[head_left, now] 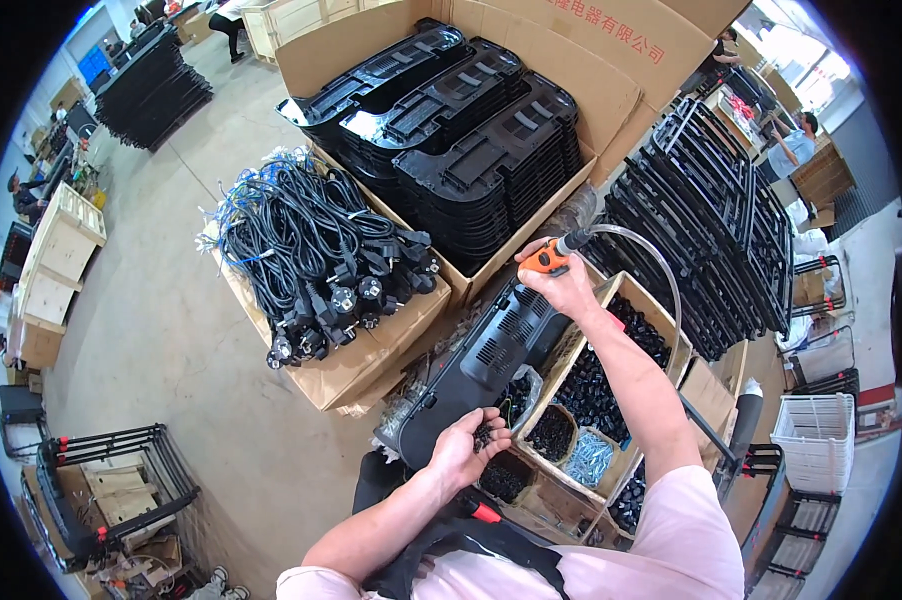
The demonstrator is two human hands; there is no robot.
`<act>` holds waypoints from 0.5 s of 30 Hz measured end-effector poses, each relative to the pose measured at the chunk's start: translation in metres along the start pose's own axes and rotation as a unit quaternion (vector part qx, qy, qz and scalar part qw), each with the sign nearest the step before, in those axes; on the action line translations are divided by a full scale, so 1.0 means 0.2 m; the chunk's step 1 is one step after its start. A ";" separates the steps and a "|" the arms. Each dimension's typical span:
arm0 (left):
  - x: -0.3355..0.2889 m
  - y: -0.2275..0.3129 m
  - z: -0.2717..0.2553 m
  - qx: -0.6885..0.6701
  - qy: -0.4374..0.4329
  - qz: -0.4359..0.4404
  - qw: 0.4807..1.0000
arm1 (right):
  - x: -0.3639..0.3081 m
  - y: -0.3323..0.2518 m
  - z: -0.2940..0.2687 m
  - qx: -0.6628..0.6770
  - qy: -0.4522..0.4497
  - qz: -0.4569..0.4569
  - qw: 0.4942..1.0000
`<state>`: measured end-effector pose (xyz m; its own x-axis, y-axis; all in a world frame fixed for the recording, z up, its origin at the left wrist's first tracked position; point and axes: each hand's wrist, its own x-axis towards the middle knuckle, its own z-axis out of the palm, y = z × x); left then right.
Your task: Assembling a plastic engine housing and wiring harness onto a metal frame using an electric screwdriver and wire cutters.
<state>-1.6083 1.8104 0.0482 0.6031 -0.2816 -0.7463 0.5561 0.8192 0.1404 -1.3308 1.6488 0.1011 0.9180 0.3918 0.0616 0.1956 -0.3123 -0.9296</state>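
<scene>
My right hand (563, 284) is wrapped round an orange and black air screwdriver (546, 259), over the far end of a long black plastic housing (501, 345). A clear hose (661, 262) curves away from the tool. At the housing's near end my left hand (461, 447) is cupped with its fingers curled round a small heap of black screws (484, 436). The housing lies slantwise in front of me, with vent slots along its upper face. Where the screwdriver's tip meets the housing is hidden by my right hand.
Right of the housing, a wooden divided box (538, 462) holds black parts, dark screws (551, 432) and silvery screws (589, 457). Beyond are plugged power cords (321, 250) on a carton, a big carton of stacked black covers (491, 150) and stacked black frames (711, 220). Other people work farther off.
</scene>
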 end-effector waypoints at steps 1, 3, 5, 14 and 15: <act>-0.01 -0.01 -0.01 -0.002 0.004 0.003 1.000 | 0.00 -0.01 0.00 0.003 0.000 -0.002 1.000; -0.02 -0.02 -0.01 -0.002 0.010 0.008 1.000 | 0.00 -0.02 0.01 -0.007 -0.002 -0.016 1.000; -0.03 -0.04 -0.01 -0.006 0.011 0.017 1.000 | 0.00 0.00 -0.01 0.006 -0.004 -0.002 1.000; -0.15 -0.05 -0.04 0.005 0.030 0.049 0.998 | -0.29 -0.27 -0.25 0.194 0.156 -0.007 0.968; -0.14 -0.06 -0.07 0.004 0.027 0.048 0.998 | -0.38 -0.26 -0.29 0.206 0.184 -0.011 0.961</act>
<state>-1.6398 1.8152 0.0577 0.6218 -0.1745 -0.7635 0.5020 0.8371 0.2175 -1.3911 1.5847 0.1662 0.9900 0.0383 0.1358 0.1318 0.0910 -0.9871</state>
